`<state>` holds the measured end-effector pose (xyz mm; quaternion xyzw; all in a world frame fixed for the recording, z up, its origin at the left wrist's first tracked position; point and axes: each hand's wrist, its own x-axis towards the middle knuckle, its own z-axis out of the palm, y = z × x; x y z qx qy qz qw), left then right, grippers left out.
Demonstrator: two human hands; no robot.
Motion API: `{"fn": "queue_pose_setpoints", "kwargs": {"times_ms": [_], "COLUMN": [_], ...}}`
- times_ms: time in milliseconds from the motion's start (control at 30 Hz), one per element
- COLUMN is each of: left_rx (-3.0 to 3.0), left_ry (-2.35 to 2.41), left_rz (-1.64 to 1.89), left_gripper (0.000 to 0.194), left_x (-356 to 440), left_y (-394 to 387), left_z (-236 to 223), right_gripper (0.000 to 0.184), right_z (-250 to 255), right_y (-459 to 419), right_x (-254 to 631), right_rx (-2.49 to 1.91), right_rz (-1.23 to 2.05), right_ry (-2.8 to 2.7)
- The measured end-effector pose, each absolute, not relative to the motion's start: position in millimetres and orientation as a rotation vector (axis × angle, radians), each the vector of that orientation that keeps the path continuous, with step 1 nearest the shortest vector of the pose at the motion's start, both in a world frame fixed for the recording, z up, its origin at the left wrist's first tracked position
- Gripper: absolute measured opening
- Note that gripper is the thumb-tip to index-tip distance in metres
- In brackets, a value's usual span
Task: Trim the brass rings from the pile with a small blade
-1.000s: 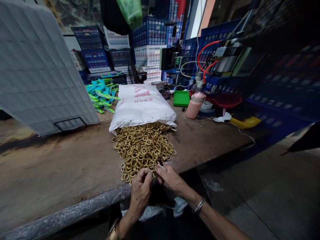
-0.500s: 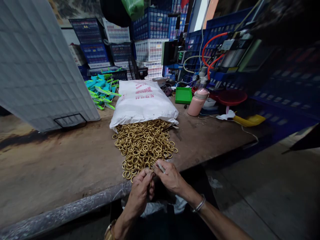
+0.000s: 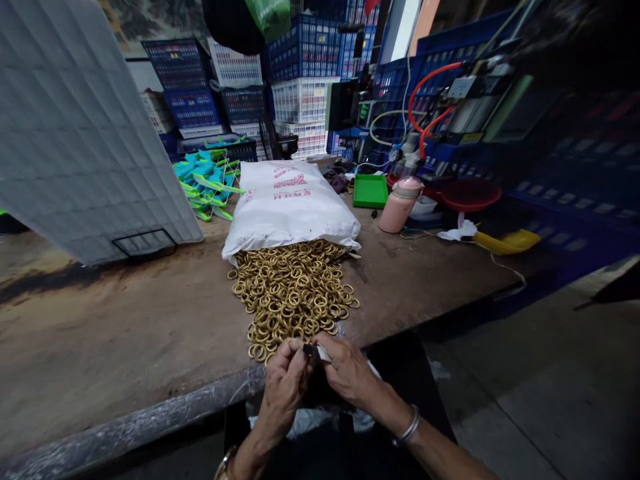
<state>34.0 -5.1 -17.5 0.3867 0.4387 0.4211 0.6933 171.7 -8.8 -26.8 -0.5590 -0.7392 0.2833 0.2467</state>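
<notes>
At the table's front edge, my left hand (image 3: 287,381) is closed in a pinch. What it pinches is hidden behind the fingertips; a small dark patch shows beside them. My right hand (image 3: 351,373) is closed around a small flat pale-grey piece (image 3: 324,353), whose kind I cannot make out. The fingertips of both hands are close together. Just beyond them lies a heap of brass-coloured rings (image 3: 293,293), spilling from the mouth of a white sack (image 3: 293,210) with red print.
A grey ribbed panel (image 3: 95,147) leans at the left, near turquoise and green plastic pieces (image 3: 210,180). Toward the right are a green tray (image 3: 370,191), a pink bottle (image 3: 400,205), a red dish (image 3: 471,195) and a yellow scoop (image 3: 507,241). Stacked crates (image 3: 305,100) stand behind.
My right hand has shifted slightly right and down, a little apart from the left. The flat pale piece now shows more of its face. The view has shifted slightly.
</notes>
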Motion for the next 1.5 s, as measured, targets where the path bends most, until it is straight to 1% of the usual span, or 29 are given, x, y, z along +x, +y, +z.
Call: {"fn": "queue_pose_setpoints", "kwargs": {"times_ms": [200,333,433,567,667,767,933,1000,1200,1333,1500], "left_rx": [1.031,1.083,1.074,0.958,0.752,0.548,0.431,0.344,0.183,0.209,0.358], "left_ry": [1.017,1.032,1.019,0.900,0.843,0.847,0.828,0.835,0.725,0.694,0.833], "left_rz": [0.992,0.986,0.983,0.862,0.789,0.799,0.815,0.823,0.780,0.806,0.868], "left_gripper": [0.029,0.028,0.031,0.032,0.031,0.030,0.022,0.019,0.019,0.022,0.023], "left_x": [31.3,30.0,30.0,28.8,25.5,18.4,1.5,-3.6,-8.0,-5.1,3.0], "left_y": [-6.9,-7.5,-13.2,-29.7,-36.9,-36.1,-35.8,-37.0,-35.8,-32.5,-25.9], "left_z": [-21.5,-24.9,-21.8,-14.7,-16.1,-23.2,-34.8,-37.2,-41.4,-43.3,-37.5], "right_gripper": [0.030,0.031,0.029,0.023,0.021,0.019,0.009,0.009,0.016,0.015,0.015], "right_z": [-34.1,-35.0,-35.3,-36.3,-36.5,-36.1,-34.6,-34.7,-40.7,-43.3,-45.2], "right_y": [-8.5,-10.4,-8.8,-2.1,0.1,-2.5,-8.1,-8.4,-4.5,-2.7,2.1], "right_x": [167.9,166.6,171.9,188.0,193.3,186.0,165.1,158.0,145.6,144.4,148.3], "right_rx": [-1.581,-1.627,-1.706,-1.903,-1.880,-1.834,-1.796,-1.790,-1.820,-1.831,-1.830], "right_rz": [0.608,0.577,0.580,0.503,0.491,0.523,0.519,0.512,0.483,0.484,0.492], "right_ry": [-2.091,-2.108,-2.113,-2.043,-2.004,-1.970,-2.010,-2.022,-2.069,-2.064,-2.036]}}
